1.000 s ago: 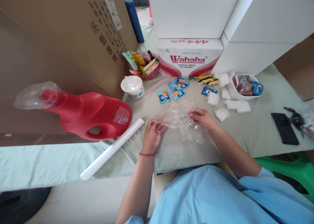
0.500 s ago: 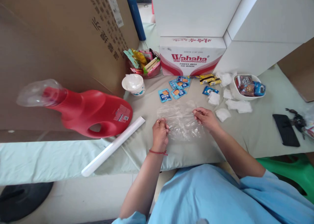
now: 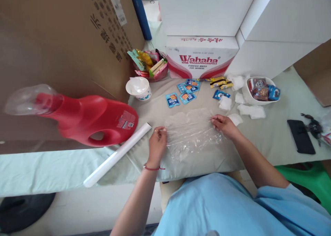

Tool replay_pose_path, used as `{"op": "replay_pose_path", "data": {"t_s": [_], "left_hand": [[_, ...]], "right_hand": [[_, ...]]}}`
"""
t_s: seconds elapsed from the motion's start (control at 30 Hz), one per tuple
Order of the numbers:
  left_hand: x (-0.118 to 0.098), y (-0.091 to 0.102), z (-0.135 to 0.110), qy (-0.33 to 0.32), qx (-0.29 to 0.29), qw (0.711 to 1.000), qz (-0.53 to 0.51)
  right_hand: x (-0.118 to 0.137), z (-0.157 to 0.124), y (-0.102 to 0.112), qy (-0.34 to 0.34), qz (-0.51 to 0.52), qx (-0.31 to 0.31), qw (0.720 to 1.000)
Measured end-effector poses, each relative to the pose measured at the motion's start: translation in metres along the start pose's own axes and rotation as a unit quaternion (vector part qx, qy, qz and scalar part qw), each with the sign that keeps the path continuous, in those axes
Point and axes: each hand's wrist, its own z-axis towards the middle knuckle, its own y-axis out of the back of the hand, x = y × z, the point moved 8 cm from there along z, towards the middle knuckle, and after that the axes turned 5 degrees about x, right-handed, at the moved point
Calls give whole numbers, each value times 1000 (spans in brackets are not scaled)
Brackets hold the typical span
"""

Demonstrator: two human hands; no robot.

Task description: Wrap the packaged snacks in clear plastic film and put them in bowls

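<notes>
A clear, crinkled plastic film (image 3: 192,132) stretches between my two hands, just over the cloth-covered table. Its left edge is pinched in my left hand (image 3: 158,141), which wears a ring and a red string bracelet. My right hand (image 3: 222,124) pinches the film's right edge, close to several white folded pads (image 3: 251,111). Beyond the film lie several small blue snack packets (image 3: 187,97). To the left of my left hand rests a white roll (image 3: 117,155), slanting toward the table's front edge.
A red jug (image 3: 98,120) lies on its side at left, before a brown carton (image 3: 64,39). Behind stand a paper bowl (image 3: 144,95), a pink basket of snacks (image 3: 162,74) and a Wahaha box (image 3: 201,58). A white tub (image 3: 248,97) and black phone (image 3: 301,136) sit right.
My hands have moved apart, the left one leftward and the right one slightly right. The plastic film is now spread wider between them.
</notes>
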Motion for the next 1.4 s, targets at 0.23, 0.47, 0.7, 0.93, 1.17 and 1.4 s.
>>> {"op": "replay_pose_path", "data": {"t_s": [0.23, 0.47, 0.7, 0.93, 1.17, 1.4], "left_hand": [[-79, -6, -26, -287, -108, 910, 278], [-44, -62, 5, -239, 87, 873, 416], [-31, -64, 1, -227, 101, 860, 445], [-33, -63, 0, -210, 91, 865, 447], [-31, -60, 0, -200, 81, 877, 430], [-33, -56, 3, -184, 102, 884, 417]], "right_hand": [[-4, 0, -6, 23, -57, 38, 997], [-13, -22, 18, 36, -129, -20, 991], [-5, -11, 29, 10, -122, -83, 989], [23, 36, 26, 58, -172, -179, 967], [6, -10, 51, 69, -218, -255, 939], [69, -19, -1, 274, -388, -197, 858]]}}
